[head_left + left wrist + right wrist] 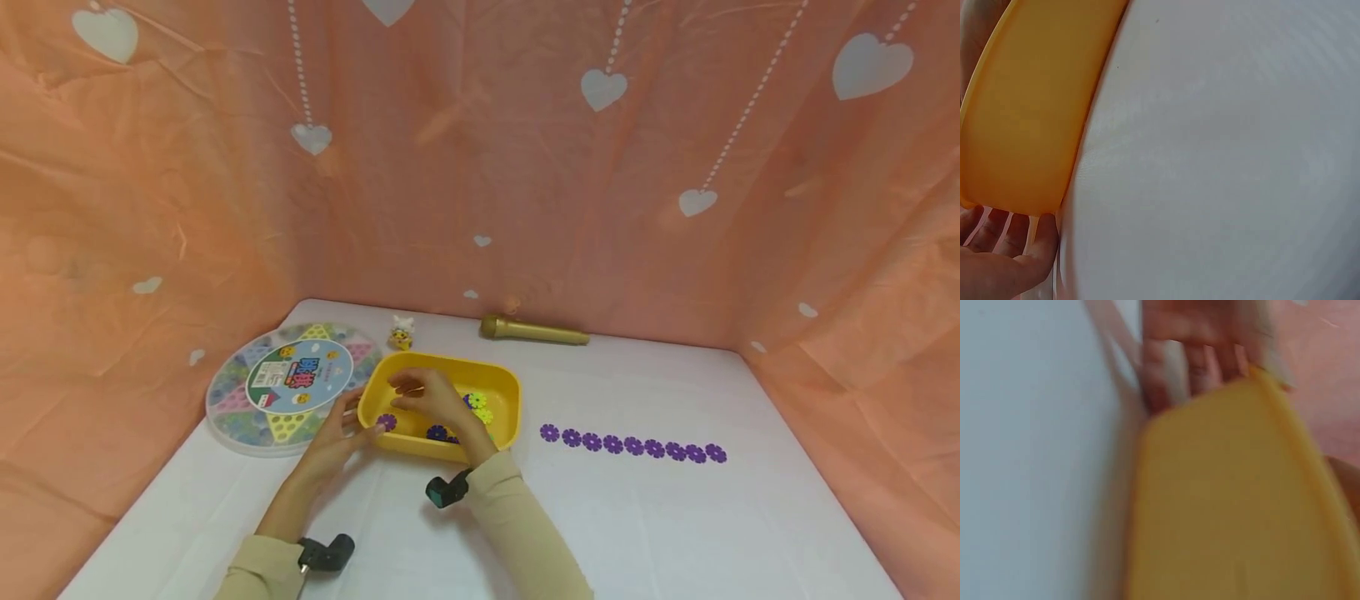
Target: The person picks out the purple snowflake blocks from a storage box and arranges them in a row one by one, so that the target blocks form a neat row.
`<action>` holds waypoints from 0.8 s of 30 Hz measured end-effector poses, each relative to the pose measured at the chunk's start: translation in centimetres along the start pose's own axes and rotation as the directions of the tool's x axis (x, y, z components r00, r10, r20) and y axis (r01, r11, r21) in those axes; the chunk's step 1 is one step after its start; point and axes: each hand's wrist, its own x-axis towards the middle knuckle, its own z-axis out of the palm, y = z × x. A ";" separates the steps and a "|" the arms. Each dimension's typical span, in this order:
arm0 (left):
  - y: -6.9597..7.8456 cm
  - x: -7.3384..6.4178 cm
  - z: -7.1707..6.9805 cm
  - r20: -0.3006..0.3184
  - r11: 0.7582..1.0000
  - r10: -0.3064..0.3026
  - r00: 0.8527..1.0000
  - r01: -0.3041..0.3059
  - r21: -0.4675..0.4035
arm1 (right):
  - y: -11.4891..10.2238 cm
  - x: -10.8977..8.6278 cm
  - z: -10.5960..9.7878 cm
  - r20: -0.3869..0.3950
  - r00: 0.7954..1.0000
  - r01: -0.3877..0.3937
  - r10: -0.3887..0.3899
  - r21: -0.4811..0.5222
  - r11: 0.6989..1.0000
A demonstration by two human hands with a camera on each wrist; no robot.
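A yellow plastic tub (442, 450) stands on the white table with flower-shaped plastic discs inside. My left hand (336, 437) holds its left end, thumb at the rim and fingers against the outer wall. In the left wrist view, the left fingertips (1047, 225) touch the tub's end wall. Over the tub's inside is my right hand (431, 396), fingers loosely bent, with nothing visible in them. A purple disc (386, 422) shows by the left thumb. Dark blue discs (437, 432) and yellow-green discs (483, 414) lie in the tub, partly hidden by the right arm.
A row of several purple discs (633, 446) lies right of the tub. A round Chinese checkers box (296, 387) lies at the left, close to the tub. Behind stand a small cat figurine (401, 332) and a gold toy microphone (534, 331). An orange curtain (480, 167) encloses the table.
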 end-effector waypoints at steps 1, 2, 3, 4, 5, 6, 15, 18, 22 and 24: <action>0.0 0.0 0.0 0.004 1.000 0.010 1.000 -0.010 0.000 | 0.1 0.1 0.4 0.015 1.000 -0.002 0.003 -0.011 1.000; -0.1 0.0 0.0 0.008 1.000 0.015 1.000 -0.015 0.003 | 0.2 0.1 0.8 0.029 1.000 -0.002 0.002 -0.020 1.000; -0.1 0.0 0.1 0.009 1.000 0.017 1.000 -0.017 0.005 | 0.3 0.2 1.1 0.040 0.999 -0.005 0.006 -0.028 1.000; -0.1 -0.1 0.1 0.010 1.000 0.023 1.000 -0.023 0.007 | 0.3 0.2 1.3 0.053 0.999 -0.009 0.011 -0.035 0.999; -0.1 -0.1 0.1 0.011 1.000 0.027 1.000 -0.027 0.008 | 0.4 0.3 1.5 0.062 0.998 -0.009 0.012 -0.045 0.999; -0.1 -0.1 0.1 0.010 1.000 0.028 1.000 -0.028 0.010 | 0.4 0.3 1.6 0.069 0.998 -0.006 0.010 -0.058 0.998; -0.2 -0.1 -0.2 -0.001 1.000 0.001 1.000 -0.001 0.030 | 0.8 0.4 1.7 0.152 0.986 -0.048 0.067 -0.127 0.991; -0.1 -0.1 -0.1 -0.001 0.999 0.004 1.000 -0.004 0.032 | 1.0 0.5 1.7 0.182 0.980 -0.060 0.085 -0.138 0.989; 0.1 -0.2 -0.1 0.002 1.000 0.010 1.000 -0.010 0.024 | 1.4 0.6 1.6 0.239 0.969 -0.020 0.063 -0.176 0.984; 0.2 -0.2 -0.1 0.005 1.000 0.013 1.000 -0.013 0.017 | 1.5 0.7 1.6 0.276 0.961 0.041 0.018 -0.203 0.978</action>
